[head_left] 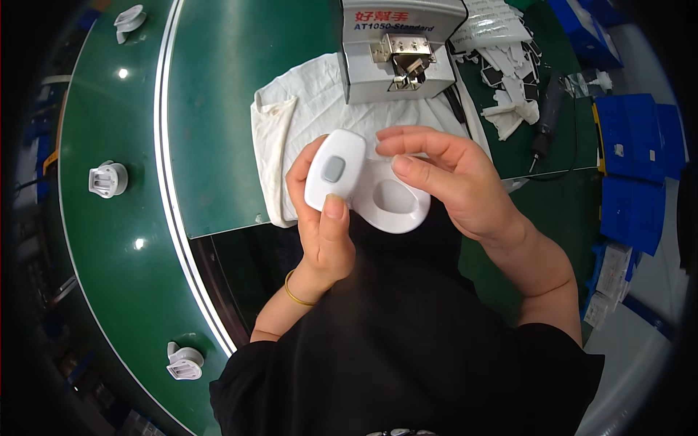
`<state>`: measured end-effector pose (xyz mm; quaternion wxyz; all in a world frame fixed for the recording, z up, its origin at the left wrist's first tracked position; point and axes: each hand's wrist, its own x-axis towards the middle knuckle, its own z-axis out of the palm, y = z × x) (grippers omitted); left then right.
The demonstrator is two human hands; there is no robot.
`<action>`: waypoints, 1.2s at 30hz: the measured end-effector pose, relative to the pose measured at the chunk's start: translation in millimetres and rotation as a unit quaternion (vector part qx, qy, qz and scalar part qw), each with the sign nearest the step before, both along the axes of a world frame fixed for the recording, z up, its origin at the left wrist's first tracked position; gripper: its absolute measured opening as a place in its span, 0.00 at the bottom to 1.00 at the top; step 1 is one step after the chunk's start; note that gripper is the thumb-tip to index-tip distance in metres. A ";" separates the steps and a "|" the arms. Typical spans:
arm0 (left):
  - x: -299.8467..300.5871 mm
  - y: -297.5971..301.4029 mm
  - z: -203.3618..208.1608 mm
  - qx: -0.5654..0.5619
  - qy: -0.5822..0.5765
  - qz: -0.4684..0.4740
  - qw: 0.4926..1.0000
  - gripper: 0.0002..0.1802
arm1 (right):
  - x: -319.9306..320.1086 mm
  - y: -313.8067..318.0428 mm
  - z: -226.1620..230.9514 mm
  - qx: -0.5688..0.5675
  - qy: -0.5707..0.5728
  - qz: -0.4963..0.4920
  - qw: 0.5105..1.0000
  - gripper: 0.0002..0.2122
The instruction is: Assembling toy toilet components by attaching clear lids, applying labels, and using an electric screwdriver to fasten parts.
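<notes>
My left hand [323, 232] grips a white plastic device [356, 156], its thumb on the near edge of an upper part with a grey rounded button [334, 168]. A rounder white part [374, 214] with an oval hollow sits right beside that upper part and looks joined to it. At the far right edge of the round part is my right hand [443, 163], fingers bent and apart from the thumb. The thumb tip lies over the part's rim; I cannot tell if it presses there. Below the device is a white cloth [313, 94] on the green table.
A grey bench machine [400, 62] with a metal mechanism stands on the cloth. To its right lie torn white backing scraps [512, 80] and a corded dark electric screwdriver [545, 127]. Blue bins [632, 138] line the right. Several white parts [107, 179] rest on the green belt at left.
</notes>
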<state>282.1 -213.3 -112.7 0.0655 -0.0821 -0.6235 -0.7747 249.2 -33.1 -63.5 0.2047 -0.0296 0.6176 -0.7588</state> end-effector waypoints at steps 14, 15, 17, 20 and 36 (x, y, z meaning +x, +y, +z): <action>-4.1 -22.2 -25.6 -0.068 0.199 0.119 0.970 0.35 | -4.9 -46.6 18.6 -0.042 -0.142 0.114 0.982 0.17; -3.1 -22.4 -24.0 -0.042 0.186 0.112 0.975 0.35 | -4.5 -47.5 17.5 -0.049 -0.153 0.099 0.982 0.17; -0.6 -21.9 -15.8 -0.039 0.177 0.107 0.978 0.35 | -3.1 -48.6 16.0 -0.061 -0.157 0.092 0.981 0.16; 0.7 -24.1 -15.4 -0.043 0.170 0.105 0.979 0.34 | -1.9 -52.5 12.4 -0.067 -0.161 0.069 0.982 0.15; 1.9 -39.9 -23.6 -0.101 0.111 0.113 0.982 0.33 | -2.2 -70.4 0.6 -0.017 -0.137 0.049 0.989 0.11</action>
